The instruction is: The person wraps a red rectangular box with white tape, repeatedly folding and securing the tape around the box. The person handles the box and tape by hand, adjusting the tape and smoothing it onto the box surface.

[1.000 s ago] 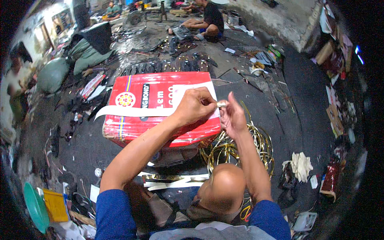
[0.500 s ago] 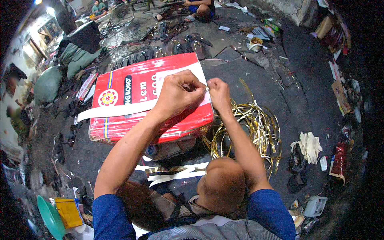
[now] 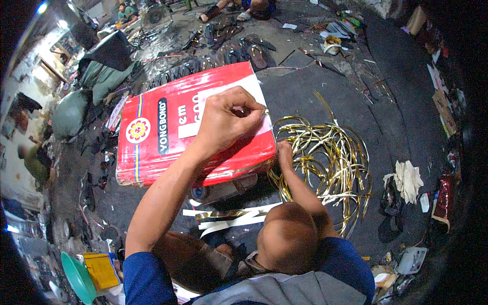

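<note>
A red cardboard box (image 3: 168, 168) lies tilted in front of my knees. My left hand (image 3: 229, 117) rests over its right part, with thumb and forefinger pinched at the right edge. A small light-coloured bit shows at those fingertips. From under this hand the short end of a white strip (image 3: 189, 131) sticks out to the left across the box. My right hand (image 3: 285, 151) is lower, beside the box's right edge. Its fingers look curled, but the box edge and blur hide what is in them. Close by on its right lies a loose coil of gold strips (image 3: 333, 157).
White and gold strips (image 3: 239, 216) lie between the box and my legs. Several sandals (image 3: 229, 56) stand in a row beyond the box. A cream cloth glove (image 3: 408, 183) lies at the right. A green basin (image 3: 77, 279) stands at the lower left. Other people sit far off.
My right hand has dropped from the left hand's fingertips to below the box's right edge. The white strip has slid rightward, leaving a shorter end on the box. My left hand keeps its pinch.
</note>
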A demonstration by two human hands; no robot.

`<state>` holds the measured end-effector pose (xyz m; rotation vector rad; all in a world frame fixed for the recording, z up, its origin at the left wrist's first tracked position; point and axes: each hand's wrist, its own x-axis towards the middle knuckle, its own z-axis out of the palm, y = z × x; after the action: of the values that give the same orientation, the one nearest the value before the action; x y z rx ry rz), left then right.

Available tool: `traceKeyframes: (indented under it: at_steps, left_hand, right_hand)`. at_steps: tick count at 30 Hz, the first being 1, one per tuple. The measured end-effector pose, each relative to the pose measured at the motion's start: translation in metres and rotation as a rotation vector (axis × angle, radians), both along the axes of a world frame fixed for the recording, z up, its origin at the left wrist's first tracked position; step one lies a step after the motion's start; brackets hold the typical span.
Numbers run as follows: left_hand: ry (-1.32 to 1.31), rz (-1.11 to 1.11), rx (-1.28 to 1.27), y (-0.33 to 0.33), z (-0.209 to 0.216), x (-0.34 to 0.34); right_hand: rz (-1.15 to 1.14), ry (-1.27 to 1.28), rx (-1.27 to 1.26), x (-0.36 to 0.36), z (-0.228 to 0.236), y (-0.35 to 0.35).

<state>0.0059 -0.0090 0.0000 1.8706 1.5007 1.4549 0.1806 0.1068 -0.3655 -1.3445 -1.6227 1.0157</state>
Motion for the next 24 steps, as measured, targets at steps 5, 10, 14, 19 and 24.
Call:
traceKeyframes:
  at_steps: [5, 10, 14, 19, 24]
  left_hand:
    - [-0.007, -0.011, -0.011, 0.004, 0.002, -0.003]
    - [-0.031, -0.087, -0.012, 0.011, 0.007, 0.004]
    - [0.129, -0.032, 0.040, 0.002, 0.001, -0.007]
    - [0.284, -0.087, 0.103, -0.008, 0.007, -0.014]
    - [0.431, -0.204, 0.228, -0.003, 0.004, -0.015]
  right_hand:
    - [0.022, -0.317, 0.035, 0.030, -0.089, 0.001]
    - [-0.007, -0.585, 0.183, 0.045, -0.117, -0.006]
    - [-0.095, -0.339, -0.305, 0.028, -0.091, -0.027]
    - [-0.128, -0.449, -0.274, 0.031, -0.088, -0.034]
    - [-0.070, -0.672, -0.108, 0.060, -0.116, -0.028]
